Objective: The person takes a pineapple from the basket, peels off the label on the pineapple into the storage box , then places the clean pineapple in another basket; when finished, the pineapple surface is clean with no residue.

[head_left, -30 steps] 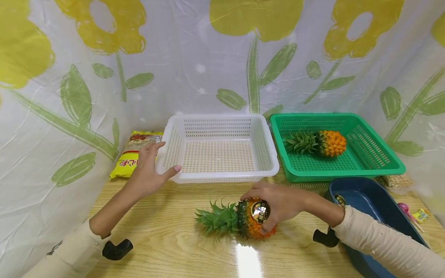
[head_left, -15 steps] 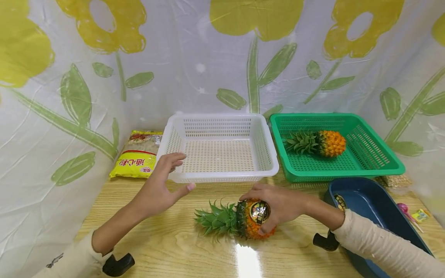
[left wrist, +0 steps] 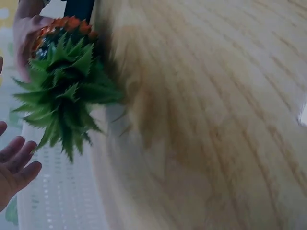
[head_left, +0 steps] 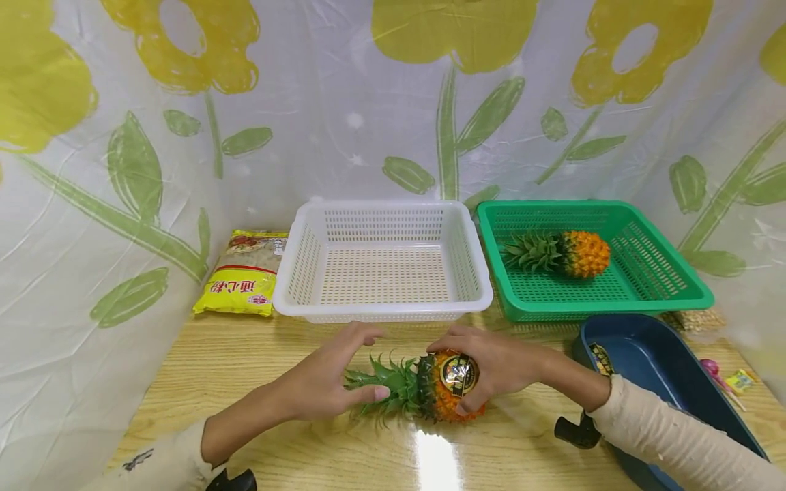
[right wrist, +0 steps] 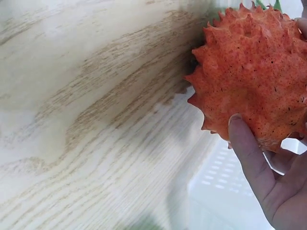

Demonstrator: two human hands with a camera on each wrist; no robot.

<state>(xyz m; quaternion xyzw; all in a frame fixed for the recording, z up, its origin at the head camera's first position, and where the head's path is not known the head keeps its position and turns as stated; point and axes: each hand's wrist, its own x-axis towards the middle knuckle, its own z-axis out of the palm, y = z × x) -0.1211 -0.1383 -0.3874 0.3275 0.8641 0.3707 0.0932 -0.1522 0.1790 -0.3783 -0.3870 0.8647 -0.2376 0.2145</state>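
A pineapple (head_left: 434,399) with an orange spiky body and a round dark label lies on its side on the wooden table, leaves (head_left: 402,385) pointing left. My right hand (head_left: 506,361) grips its body from the right; in the right wrist view the thumb presses the orange skin (right wrist: 254,76). My left hand (head_left: 325,378) is at the leafy end, thumb and fingers spread apart and holding nothing. The left wrist view has the crown (left wrist: 67,91) near the fingers, with a gap between them. A second pineapple (head_left: 586,254) lies in the green basket (head_left: 614,305).
Behind the hands stands a white basket (head_left: 381,310), left of the green one. A yellow bag (head_left: 239,279) lies at its left. At the right are a dark blue tub (head_left: 651,361) under the right forearm, a lollipop (head_left: 710,367) and a small yellow packet (head_left: 739,380).
My left hand has come away from the white basket's left side, moving right and nearer, to the pineapple's leaves. The right hand and the pineapple have stayed almost still.
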